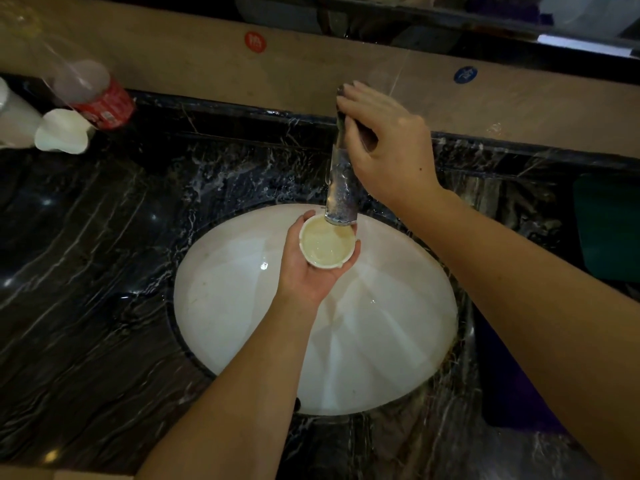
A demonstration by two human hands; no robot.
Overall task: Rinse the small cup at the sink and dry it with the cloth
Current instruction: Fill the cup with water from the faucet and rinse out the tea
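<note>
The small white cup (327,244) rests upright in the palm of my left hand (308,268), held over the white oval sink basin (242,306) directly under the chrome tap spout (341,188). Pale liquid fills the cup's inside. My right hand (384,140) is closed over the tap's handle at the top of the spout. A dark purple cloth (512,393) lies on the counter to the right of the basin.
The counter (86,271) is black marble with white veins. At the back left stand a clear plastic bottle with a red label (100,102) and white cups (62,131). A dark green object (609,226) lies at the right edge.
</note>
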